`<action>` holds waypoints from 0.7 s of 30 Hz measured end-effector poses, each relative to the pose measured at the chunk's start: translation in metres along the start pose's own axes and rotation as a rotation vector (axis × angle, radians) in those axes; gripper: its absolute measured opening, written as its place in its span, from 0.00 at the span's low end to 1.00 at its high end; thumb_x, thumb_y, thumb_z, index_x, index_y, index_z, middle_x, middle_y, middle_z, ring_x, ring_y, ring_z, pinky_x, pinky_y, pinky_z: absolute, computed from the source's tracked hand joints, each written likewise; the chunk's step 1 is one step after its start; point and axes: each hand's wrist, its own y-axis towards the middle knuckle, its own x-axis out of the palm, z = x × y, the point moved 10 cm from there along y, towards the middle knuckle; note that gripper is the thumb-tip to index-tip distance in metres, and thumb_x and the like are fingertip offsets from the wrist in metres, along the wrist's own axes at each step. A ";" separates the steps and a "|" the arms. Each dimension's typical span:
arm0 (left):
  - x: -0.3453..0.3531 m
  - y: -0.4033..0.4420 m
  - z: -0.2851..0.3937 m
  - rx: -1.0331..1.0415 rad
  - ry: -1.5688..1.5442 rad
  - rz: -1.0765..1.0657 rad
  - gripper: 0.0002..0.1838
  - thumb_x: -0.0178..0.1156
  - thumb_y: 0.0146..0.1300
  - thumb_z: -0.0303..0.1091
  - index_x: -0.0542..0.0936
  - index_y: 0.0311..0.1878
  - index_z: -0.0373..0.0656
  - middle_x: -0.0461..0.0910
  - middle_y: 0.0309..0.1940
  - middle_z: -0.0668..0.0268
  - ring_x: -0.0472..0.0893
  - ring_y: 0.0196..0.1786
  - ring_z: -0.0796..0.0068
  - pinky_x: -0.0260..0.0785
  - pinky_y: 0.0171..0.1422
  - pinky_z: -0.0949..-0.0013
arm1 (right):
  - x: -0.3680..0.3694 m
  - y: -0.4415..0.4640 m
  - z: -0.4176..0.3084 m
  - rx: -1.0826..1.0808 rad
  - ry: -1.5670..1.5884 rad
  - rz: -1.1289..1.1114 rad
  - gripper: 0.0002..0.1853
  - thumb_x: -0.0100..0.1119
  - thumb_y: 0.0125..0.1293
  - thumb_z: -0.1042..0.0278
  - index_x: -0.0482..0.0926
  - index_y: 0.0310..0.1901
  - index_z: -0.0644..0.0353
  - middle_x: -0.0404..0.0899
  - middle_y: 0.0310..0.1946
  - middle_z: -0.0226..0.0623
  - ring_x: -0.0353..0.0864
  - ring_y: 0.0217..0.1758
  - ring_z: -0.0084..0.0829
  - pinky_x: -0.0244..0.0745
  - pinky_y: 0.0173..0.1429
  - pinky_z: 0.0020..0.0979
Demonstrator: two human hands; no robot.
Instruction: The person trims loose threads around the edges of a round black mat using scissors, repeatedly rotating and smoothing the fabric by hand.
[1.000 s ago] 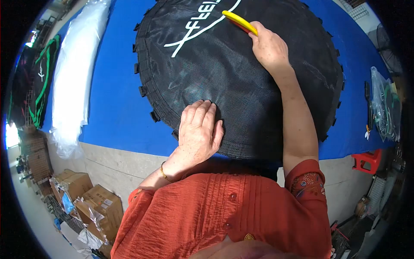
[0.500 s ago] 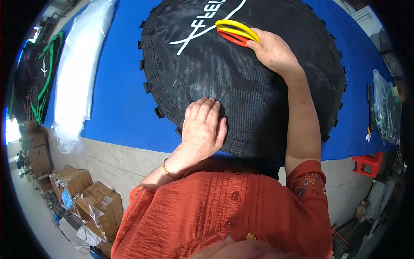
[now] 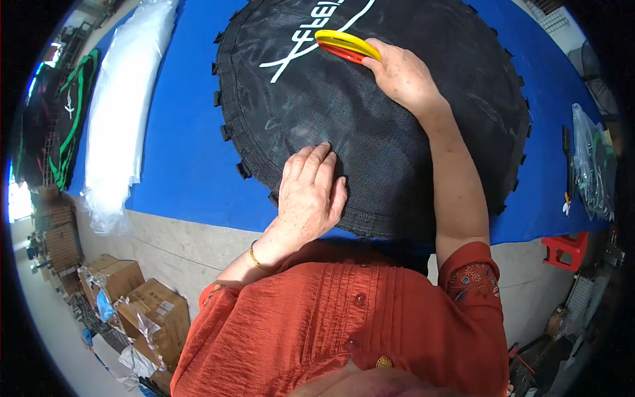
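Observation:
A round black mesh trampoline mat (image 3: 370, 145) with loops along its edge and white lettering lies on the blue table. Pressed flat on its near part is my left hand (image 3: 309, 182), fingers stretched out and holding nothing. Farther up, over the mat, my right hand (image 3: 405, 76) pinches a yellow ring (image 3: 350, 41) and a red ring (image 3: 340, 53) stacked together at their right edge. The rings tilt just over the white lettering; whether they touch the mat I cannot tell.
Clear plastic sheeting (image 3: 126, 99) lies along the left of the blue tabletop (image 3: 185, 159). Bagged items (image 3: 592, 165) rest at the right edge. Cardboard boxes (image 3: 155, 317) stand on the floor at lower left, a red stool (image 3: 564, 250) at right.
My right hand has shifted a little to the left with the two rings, and the rings now show flatter, closer together. My left hand stays almost in place on the mat.

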 end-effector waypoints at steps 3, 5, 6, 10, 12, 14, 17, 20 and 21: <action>0.000 0.000 0.000 -0.005 0.000 0.006 0.26 0.72 0.60 0.30 0.82 0.62 0.32 0.80 0.65 0.49 0.79 0.67 0.44 0.71 0.73 0.47 | -0.004 -0.003 -0.007 0.009 -0.032 -0.054 0.15 0.57 0.83 0.59 0.81 0.65 0.51 0.90 0.50 0.48 0.90 0.56 0.51 0.82 0.62 0.52; 0.001 0.000 0.000 -0.006 0.008 -0.002 0.26 0.71 0.61 0.30 0.82 0.62 0.33 0.81 0.65 0.49 0.79 0.67 0.44 0.71 0.73 0.47 | -0.002 -0.005 -0.008 0.024 -0.040 -0.060 0.15 0.57 0.83 0.59 0.81 0.64 0.51 0.90 0.50 0.49 0.90 0.56 0.51 0.82 0.62 0.52; 0.002 0.000 0.000 -0.002 0.010 -0.004 0.26 0.71 0.61 0.30 0.82 0.62 0.33 0.81 0.65 0.49 0.79 0.67 0.44 0.71 0.73 0.47 | 0.003 -0.003 -0.008 0.028 -0.035 -0.045 0.15 0.57 0.83 0.59 0.81 0.64 0.51 0.90 0.50 0.49 0.90 0.56 0.51 0.82 0.62 0.52; 0.001 0.000 0.000 0.001 0.019 -0.006 0.26 0.71 0.61 0.30 0.82 0.62 0.33 0.81 0.65 0.49 0.79 0.67 0.44 0.71 0.73 0.47 | 0.003 0.001 -0.005 0.011 -0.028 -0.051 0.15 0.57 0.83 0.59 0.81 0.64 0.52 0.90 0.51 0.48 0.89 0.56 0.51 0.81 0.64 0.52; 0.001 0.001 0.000 0.000 0.016 -0.004 0.26 0.71 0.61 0.30 0.82 0.62 0.32 0.81 0.65 0.49 0.79 0.67 0.44 0.71 0.73 0.47 | -0.002 -0.001 -0.004 0.038 -0.022 -0.111 0.15 0.57 0.83 0.61 0.81 0.64 0.53 0.89 0.52 0.49 0.89 0.56 0.51 0.81 0.64 0.52; 0.002 0.001 0.000 -0.003 0.012 -0.008 0.25 0.71 0.61 0.30 0.82 0.62 0.32 0.81 0.65 0.49 0.79 0.67 0.44 0.71 0.73 0.47 | -0.002 -0.001 -0.004 0.054 -0.028 -0.092 0.15 0.58 0.83 0.61 0.81 0.64 0.53 0.90 0.52 0.48 0.90 0.56 0.50 0.81 0.64 0.52; 0.003 0.000 0.000 0.005 0.011 -0.006 0.25 0.71 0.61 0.31 0.81 0.62 0.32 0.81 0.65 0.49 0.79 0.67 0.44 0.71 0.73 0.47 | 0.004 0.002 -0.004 0.038 -0.020 -0.043 0.15 0.58 0.82 0.61 0.82 0.64 0.53 0.90 0.52 0.46 0.90 0.56 0.49 0.81 0.64 0.52; 0.001 0.000 0.001 0.005 0.023 -0.003 0.25 0.71 0.61 0.31 0.81 0.62 0.32 0.81 0.65 0.49 0.79 0.66 0.44 0.71 0.73 0.47 | 0.003 0.002 -0.007 0.023 -0.034 -0.057 0.14 0.58 0.82 0.61 0.82 0.63 0.53 0.90 0.51 0.46 0.90 0.56 0.49 0.82 0.63 0.52; 0.001 0.001 0.002 0.006 0.023 -0.005 0.25 0.71 0.61 0.31 0.81 0.62 0.32 0.81 0.65 0.49 0.79 0.67 0.44 0.71 0.73 0.47 | 0.000 0.001 -0.010 0.020 -0.047 -0.077 0.14 0.58 0.82 0.61 0.82 0.63 0.53 0.90 0.51 0.46 0.90 0.56 0.50 0.82 0.63 0.52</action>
